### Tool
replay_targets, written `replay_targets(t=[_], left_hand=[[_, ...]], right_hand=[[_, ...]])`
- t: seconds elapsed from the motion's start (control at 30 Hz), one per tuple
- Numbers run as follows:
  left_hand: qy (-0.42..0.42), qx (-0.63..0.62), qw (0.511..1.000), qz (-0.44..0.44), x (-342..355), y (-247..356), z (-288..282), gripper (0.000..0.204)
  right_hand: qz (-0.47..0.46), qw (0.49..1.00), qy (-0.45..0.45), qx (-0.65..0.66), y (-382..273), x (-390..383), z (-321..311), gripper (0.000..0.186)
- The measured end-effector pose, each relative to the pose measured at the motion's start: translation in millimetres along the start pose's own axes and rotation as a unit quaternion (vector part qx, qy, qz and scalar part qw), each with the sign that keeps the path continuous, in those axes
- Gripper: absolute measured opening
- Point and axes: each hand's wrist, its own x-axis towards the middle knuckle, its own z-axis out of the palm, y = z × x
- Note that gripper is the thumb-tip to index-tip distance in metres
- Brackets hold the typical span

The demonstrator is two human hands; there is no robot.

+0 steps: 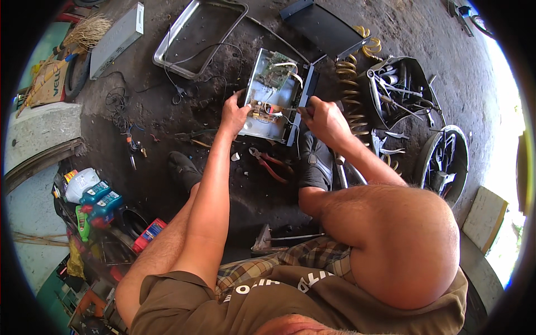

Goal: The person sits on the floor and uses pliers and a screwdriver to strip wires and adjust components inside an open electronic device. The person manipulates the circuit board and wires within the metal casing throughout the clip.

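In front of me an opened metal electronics case (272, 129) lies tilted on the dark ground. A green circuit board (277, 71) fills its far end, and a brown circuit board (262, 111) sits nearer me. My left hand (233, 114) grips the case's left edge, with the thumb over the rim beside the brown board. My right hand (328, 120) is closed around a screwdriver (303, 111) at the right edge; its thin shaft points left over the brown board. Most of the handle is hidden in my fist. White wires (296, 75) run along the case's right side.
Red-handled cutting pliers (272, 166) lie between my feet. A metal tray (162, 54) and a black cover panel (324, 28) lie beyond the case. At right are a yellow coiled hose (347, 84), a tool bin (399, 92) and a round tub (446, 162). Bottles (103, 204) stand left.
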Motion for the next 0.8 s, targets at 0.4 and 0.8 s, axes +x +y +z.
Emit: replay_targets(t=[0.4, 0.8], left_hand=[[0.010, -0.007, 1.000, 0.013, 2.2, -6.0, 1.3, 0.054], [0.006, 0.210, 0.977, 0.035, 4.5, -25.1, -1.8, 0.054]], right_hand=[[-0.042, 0.987, -0.074, -0.134, -13.7, 24.8, -20.1, 0.029], [-0.239, 0.958, -0.101, -0.119, -24.1, 38.2, -1.1, 0.032]])
